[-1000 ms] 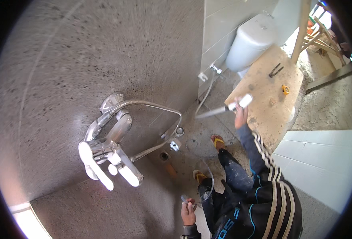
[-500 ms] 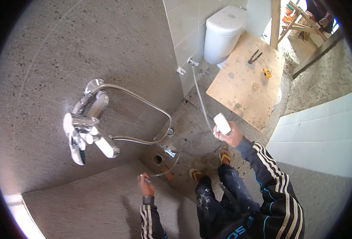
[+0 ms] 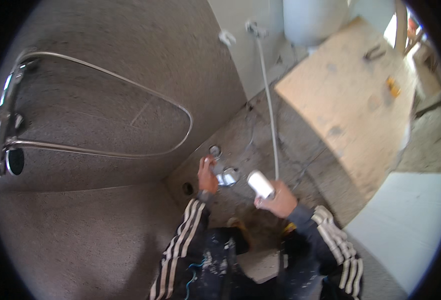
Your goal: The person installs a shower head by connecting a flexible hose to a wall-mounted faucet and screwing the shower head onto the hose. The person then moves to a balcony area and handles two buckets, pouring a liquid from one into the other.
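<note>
My right hand (image 3: 279,200) is closed around a white bidet sprayer (image 3: 261,184). A pale hose (image 3: 270,112) runs up from beside that hand to a chrome angle valve (image 3: 257,30) on the tiled wall. My left hand (image 3: 208,176), somewhat blurred, is over the floor with its fingers loosely apart, and I make out nothing in them. Just right of it lies a shiny chrome fitting (image 3: 228,176), too smeared to name exactly. A round floor drain (image 3: 215,150) shows just beyond my left fingertips.
On the left wall a chrome mixer (image 3: 3,125) has a looping metal shower hose (image 3: 188,117). A plywood sheet (image 3: 340,115) carries pliers (image 3: 374,53) and a yellow tape measure (image 3: 393,87). Behind it stands a white toilet (image 3: 314,22). A dark pipe hole (image 3: 187,188) opens near the left corner.
The view has shifted lower and closer to the floor. My left hand has moved from the lower left wall toward the chrome fitting and drain. My right hand still holds the sprayer.
</note>
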